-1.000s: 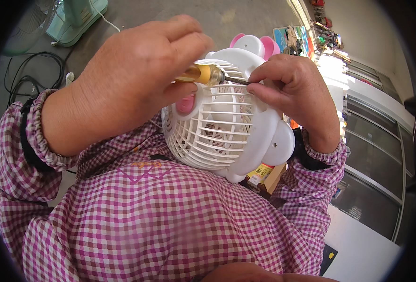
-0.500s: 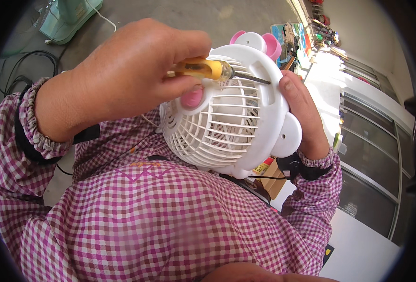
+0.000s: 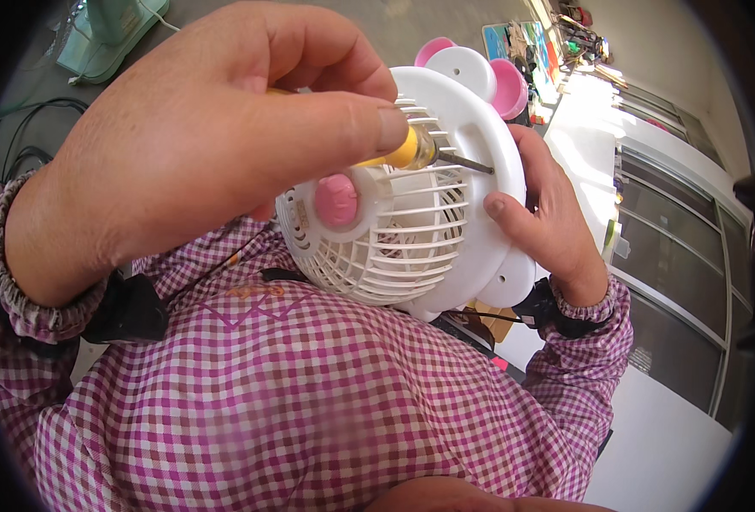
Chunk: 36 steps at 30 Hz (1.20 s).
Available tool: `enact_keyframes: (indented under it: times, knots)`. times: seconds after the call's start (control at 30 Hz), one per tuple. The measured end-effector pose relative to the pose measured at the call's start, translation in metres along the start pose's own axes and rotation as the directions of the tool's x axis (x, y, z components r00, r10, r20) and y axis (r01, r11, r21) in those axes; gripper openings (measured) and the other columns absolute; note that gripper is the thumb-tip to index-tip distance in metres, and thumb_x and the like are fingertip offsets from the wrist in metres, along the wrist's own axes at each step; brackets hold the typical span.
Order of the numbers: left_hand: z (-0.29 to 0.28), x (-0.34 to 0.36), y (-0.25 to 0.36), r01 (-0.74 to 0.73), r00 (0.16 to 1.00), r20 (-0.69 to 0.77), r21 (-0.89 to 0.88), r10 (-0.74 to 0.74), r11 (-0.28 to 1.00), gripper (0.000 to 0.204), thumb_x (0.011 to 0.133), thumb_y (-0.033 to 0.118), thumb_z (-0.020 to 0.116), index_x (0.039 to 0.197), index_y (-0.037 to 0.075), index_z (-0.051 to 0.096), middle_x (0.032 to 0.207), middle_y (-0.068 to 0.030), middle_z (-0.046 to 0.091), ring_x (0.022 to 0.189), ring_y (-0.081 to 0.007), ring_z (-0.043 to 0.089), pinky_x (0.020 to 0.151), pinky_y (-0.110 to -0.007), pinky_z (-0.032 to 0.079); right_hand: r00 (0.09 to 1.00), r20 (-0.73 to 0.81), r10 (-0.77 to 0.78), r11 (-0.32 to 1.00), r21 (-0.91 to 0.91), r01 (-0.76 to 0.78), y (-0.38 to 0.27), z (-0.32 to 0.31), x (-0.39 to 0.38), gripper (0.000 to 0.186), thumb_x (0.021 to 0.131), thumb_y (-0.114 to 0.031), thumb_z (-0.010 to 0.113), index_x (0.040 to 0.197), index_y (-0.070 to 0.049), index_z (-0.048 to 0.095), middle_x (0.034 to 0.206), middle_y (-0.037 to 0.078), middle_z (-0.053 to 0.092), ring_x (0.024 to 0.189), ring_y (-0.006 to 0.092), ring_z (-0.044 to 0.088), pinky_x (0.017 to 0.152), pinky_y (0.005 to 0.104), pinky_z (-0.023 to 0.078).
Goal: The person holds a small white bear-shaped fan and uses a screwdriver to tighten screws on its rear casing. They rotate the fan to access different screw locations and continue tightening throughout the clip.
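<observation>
Yellow-handled screwdriver point(image 3: 410, 152) pinched in my left hand point(image 3: 215, 136), right hand point(image 3: 556, 218) gripping the white fan's point(image 3: 411, 205) rim before the checked smock point(image 3: 309, 384), I judge this a screw-turning step that next calls for a straight, steady twist.

At centre, before the torso point(image 3: 335, 384), fan point(image 3: 411, 194). Between nine and ten o'clock from it, left hand point(image 3: 215, 141), screwdriver point(image 3: 416, 150) in the fingers, tip just past three, at the fan's rim. At three, right hand point(image 3: 552, 218), holding the rim. At five, partly behind the fan, box point(image 3: 495, 326). At ten, beyond the left hand, stand base point(image 3: 108, 47) on floor point(image 3: 394, 26); around nine, cable point(image 3: 29, 152).
</observation>
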<state>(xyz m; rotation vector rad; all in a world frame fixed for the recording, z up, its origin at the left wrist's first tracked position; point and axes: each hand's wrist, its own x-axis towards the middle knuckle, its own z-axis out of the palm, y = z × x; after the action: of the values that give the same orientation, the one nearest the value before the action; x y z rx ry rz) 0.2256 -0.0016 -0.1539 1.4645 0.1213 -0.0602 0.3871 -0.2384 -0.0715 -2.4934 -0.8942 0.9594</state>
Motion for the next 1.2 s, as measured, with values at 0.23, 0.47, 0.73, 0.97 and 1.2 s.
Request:
enact_keyframes:
  times: [0.23,0.47,0.73,0.97,1.2]
  knots:
    - [0.026,-0.005,-0.015,-0.552,0.711,0.4,0.827,0.578,0.108,0.035,0.074,0.009,0.075,0.107,0.005,0.065,0.094,-0.0124,0.063,0.064,-0.0171,0.06,0.047,-0.026,0.046,0.998,-0.06,-0.008,0.997,0.074,0.012,0.025,0.008,0.002,0.065,0.079,-0.025,0.068,0.134,0.002,0.046,0.112,0.018,0.067,0.101,0.0236,0.066,0.089,0.0362,0.052]
    - [0.014,0.004,-0.017,-0.191,0.979,-0.056,0.102,0.198,0.976,0.037,0.088,0.015,0.073,0.12,0.002,0.06,0.094,-0.0075,0.065,0.073,-0.0101,0.061,0.057,-0.024,0.048,0.997,-0.08,-0.018,0.986,0.163,0.031,0.026,0.016,0.002,0.063,0.08,-0.024,0.067,0.134,0.002,0.046,0.112,0.017,0.066,0.102,0.0227,0.065,0.089,0.0358,0.052]
    - [0.013,0.005,-0.045,-0.586,0.696,0.383,0.792,0.607,0.173,0.037,0.083,0.014,0.075,0.115,0.003,0.062,0.086,-0.0108,0.064,0.067,-0.0197,0.061,0.056,-0.029,0.049,0.997,-0.08,0.014,0.986,0.166,-0.001,0.035,0.02,0.005,0.062,0.081,-0.022,0.065,0.136,0.002,0.047,0.114,0.017,0.065,0.103,0.0218,0.064,0.091,0.0354,0.051]
    - [0.02,0.012,-0.053,-0.306,0.951,-0.015,0.129,0.31,0.943,0.037,0.09,0.015,0.072,0.122,0.003,0.06,0.1,-0.009,0.067,0.083,-0.018,0.065,0.066,-0.029,0.053,0.996,-0.082,0.018,0.982,0.191,-0.002,0.047,0.03,0.002,0.062,0.082,-0.022,0.067,0.135,0.003,0.047,0.115,0.017,0.065,0.104,0.0214,0.064,0.091,0.0353,0.051]
    - [0.017,-0.001,-0.062,-0.536,0.822,0.272,0.666,0.5,0.519,0.034,0.087,0.008,0.073,0.119,0.003,0.064,0.09,-0.0096,0.065,0.073,-0.02,0.065,0.058,-0.026,0.051,0.995,-0.076,0.058,0.974,0.222,-0.039,0.042,0.031,0.004,0.06,0.082,-0.019,0.067,0.134,0.003,0.047,0.113,0.016,0.064,0.102,0.0199,0.064,0.089,0.034,0.052]
